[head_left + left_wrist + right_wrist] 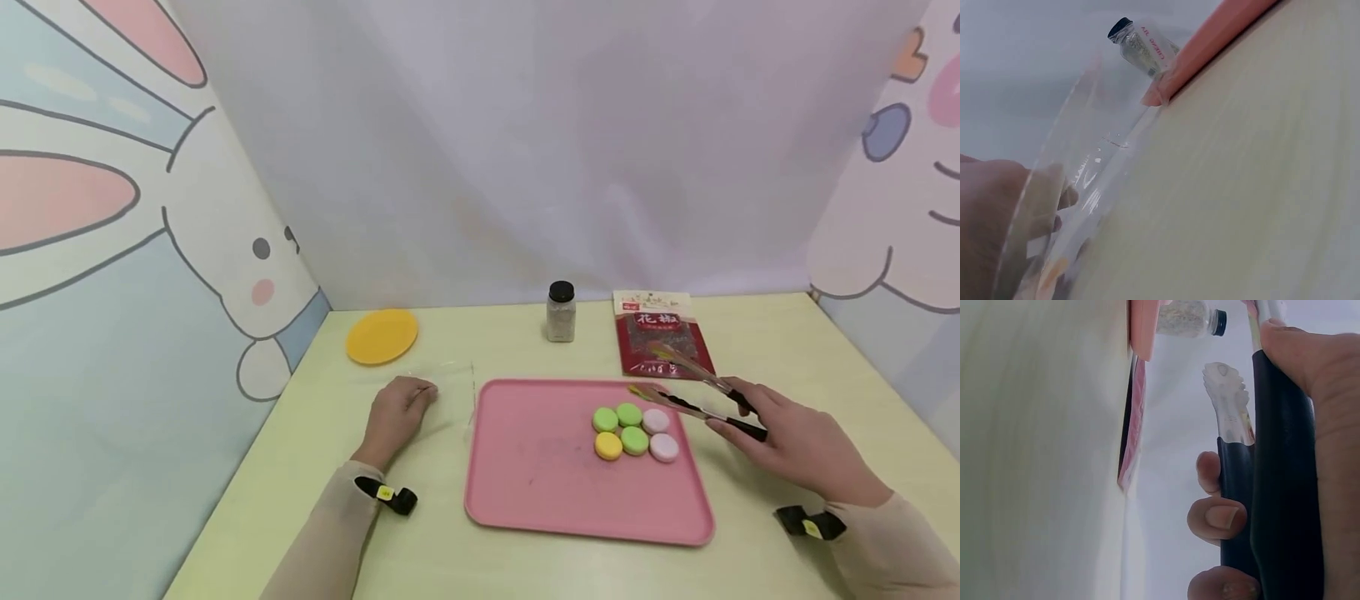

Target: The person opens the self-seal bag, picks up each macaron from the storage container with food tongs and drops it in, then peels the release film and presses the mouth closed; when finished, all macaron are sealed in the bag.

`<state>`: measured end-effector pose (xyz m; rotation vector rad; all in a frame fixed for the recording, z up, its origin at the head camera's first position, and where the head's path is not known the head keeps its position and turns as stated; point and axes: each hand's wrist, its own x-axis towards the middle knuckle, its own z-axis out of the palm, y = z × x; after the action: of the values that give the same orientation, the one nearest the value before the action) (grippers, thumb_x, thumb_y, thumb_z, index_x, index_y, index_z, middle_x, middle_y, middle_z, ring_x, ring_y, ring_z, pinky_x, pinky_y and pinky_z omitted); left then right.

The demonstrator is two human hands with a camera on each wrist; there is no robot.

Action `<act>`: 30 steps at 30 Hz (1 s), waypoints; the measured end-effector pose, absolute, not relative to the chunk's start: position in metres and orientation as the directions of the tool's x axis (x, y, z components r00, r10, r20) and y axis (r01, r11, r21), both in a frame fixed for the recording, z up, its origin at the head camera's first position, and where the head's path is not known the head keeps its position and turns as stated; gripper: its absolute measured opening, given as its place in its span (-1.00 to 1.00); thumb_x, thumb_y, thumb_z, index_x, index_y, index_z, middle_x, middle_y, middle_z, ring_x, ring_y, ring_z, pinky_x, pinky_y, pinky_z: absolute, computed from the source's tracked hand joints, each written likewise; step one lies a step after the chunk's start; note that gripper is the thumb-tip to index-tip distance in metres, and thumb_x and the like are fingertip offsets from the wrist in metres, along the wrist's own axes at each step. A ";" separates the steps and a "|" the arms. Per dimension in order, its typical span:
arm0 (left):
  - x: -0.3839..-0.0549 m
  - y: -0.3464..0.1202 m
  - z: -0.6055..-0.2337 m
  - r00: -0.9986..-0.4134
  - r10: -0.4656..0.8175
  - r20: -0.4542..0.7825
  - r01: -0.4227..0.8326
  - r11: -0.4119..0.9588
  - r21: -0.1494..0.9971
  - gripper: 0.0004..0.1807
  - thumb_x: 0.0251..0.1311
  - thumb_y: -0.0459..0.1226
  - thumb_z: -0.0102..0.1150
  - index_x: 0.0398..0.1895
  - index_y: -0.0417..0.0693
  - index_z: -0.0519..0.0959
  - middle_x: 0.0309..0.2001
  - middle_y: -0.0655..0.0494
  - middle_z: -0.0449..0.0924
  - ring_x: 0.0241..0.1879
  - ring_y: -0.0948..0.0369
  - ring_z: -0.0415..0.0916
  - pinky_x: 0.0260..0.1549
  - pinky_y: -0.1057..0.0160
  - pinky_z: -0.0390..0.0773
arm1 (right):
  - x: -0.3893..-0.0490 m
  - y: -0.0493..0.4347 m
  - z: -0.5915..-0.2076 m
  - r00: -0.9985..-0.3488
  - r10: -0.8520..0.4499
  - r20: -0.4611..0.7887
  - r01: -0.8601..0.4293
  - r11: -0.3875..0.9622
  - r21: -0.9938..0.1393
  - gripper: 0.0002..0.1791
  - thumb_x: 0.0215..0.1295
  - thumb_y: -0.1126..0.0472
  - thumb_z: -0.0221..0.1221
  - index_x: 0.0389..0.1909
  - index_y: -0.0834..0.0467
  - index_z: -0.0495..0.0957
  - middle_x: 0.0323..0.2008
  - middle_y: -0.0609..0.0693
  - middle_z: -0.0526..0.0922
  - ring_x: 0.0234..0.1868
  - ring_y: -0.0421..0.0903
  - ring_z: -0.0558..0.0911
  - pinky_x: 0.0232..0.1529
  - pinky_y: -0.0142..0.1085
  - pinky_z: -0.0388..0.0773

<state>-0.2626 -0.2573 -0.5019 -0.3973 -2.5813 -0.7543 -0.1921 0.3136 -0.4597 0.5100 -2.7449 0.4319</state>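
My left hand [397,417] pinches the edge of a clear plastic bag [454,400] left of the pink tray [540,475]. Up close in the left wrist view, the bag [1100,165] stands in crinkled folds beside the fingers. In my right hand [810,446] are metal tongs with black handles [1288,481], thumb on one arm and fingers round the other. The tongs' arms are spread apart, their tips above the tray's far right corner. Green macarons [634,441], a yellow macaron [608,446] and pale lilac macarons [663,447] sit together on the tray's right half.
Behind the tray stands a clear jar [561,317] with a black lid. A red and white spice packet [660,325] lies at the back right, partly under the tongs in view. An orange-yellow plate [382,337] rests at the back left. A pale curtain closes off the rear.
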 end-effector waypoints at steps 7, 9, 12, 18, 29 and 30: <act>-0.262 -0.255 -0.499 -0.787 0.111 0.607 0.446 0.781 0.437 -0.90 0.31 -0.14 0.33 -0.24 0.08 0.74 -0.24 0.21 0.71 -0.14 0.19 0.64 -0.12 0.06 0.60 | -0.191 0.310 -0.454 -0.905 -0.309 0.294 -0.377 0.902 -0.212 -0.28 0.19 -0.32 0.33 0.23 0.00 0.43 -0.12 0.03 0.69 -0.53 -0.24 0.50 -0.55 -0.10 0.50; -0.262 -0.255 -0.498 -0.763 0.102 0.639 0.469 0.767 0.438 -0.91 0.29 -0.15 0.35 -0.25 0.08 0.74 -0.24 0.23 0.71 -0.15 0.20 0.63 -0.13 0.08 0.59 | -0.190 0.305 -0.453 -0.901 -0.319 0.293 -0.384 0.902 -0.199 -0.30 0.17 -0.32 0.33 0.21 -0.02 0.44 -0.17 -0.01 0.69 -0.57 -0.28 0.45 -0.57 -0.15 0.47; -0.264 -0.254 -0.496 -0.741 0.088 0.666 0.489 0.751 0.445 -0.90 0.27 -0.14 0.36 -0.28 0.06 0.74 -0.27 0.24 0.70 -0.19 0.22 0.62 -0.18 0.09 0.57 | -0.189 0.299 -0.453 -0.884 -0.348 0.311 -0.415 0.891 -0.183 -0.32 0.16 -0.30 0.36 0.18 -0.01 0.47 -0.28 -0.09 0.65 -0.63 -0.34 0.36 -0.61 -0.24 0.39; -0.266 -0.257 -0.495 -0.745 0.071 0.663 0.483 0.743 0.464 -0.91 0.23 -0.13 0.39 -0.33 0.08 0.72 -0.31 0.25 0.70 -0.25 0.27 0.59 -0.25 0.15 0.55 | -0.187 0.295 -0.459 -0.852 -0.382 0.359 -0.459 0.874 -0.158 -0.33 0.10 -0.28 0.40 0.14 -0.02 0.49 -0.32 -0.23 0.57 -0.66 -0.44 0.25 -0.64 -0.35 0.29; -0.267 -0.271 -0.485 -0.532 -0.009 0.847 0.667 0.612 0.426 -0.93 0.22 -0.44 0.35 -0.25 -0.18 0.69 -0.31 0.03 0.69 -0.31 0.16 0.62 -0.15 0.41 0.55 | -0.187 0.291 -0.461 -0.813 -0.431 0.392 -0.519 0.842 -0.150 -0.32 0.11 -0.19 0.44 0.16 0.03 0.48 -0.37 -0.25 0.55 -0.55 -0.43 0.32 -0.65 -0.42 0.27; -0.266 -0.274 -0.481 -0.491 -0.038 0.870 0.683 0.603 0.412 -0.91 0.21 -0.49 0.34 -0.24 -0.22 0.68 -0.32 -0.02 0.69 -0.32 0.15 0.61 -0.15 0.43 0.54 | -0.188 0.291 -0.461 -0.805 -0.434 0.405 -0.525 0.838 -0.146 -0.31 0.10 -0.17 0.46 0.16 0.05 0.48 -0.37 -0.24 0.55 -0.53 -0.43 0.32 -0.65 -0.42 0.28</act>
<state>-0.2659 -0.2742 -0.4810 -0.5162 -1.8936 -0.9680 -0.1876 0.2907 -0.4611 0.7197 -2.6597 0.3565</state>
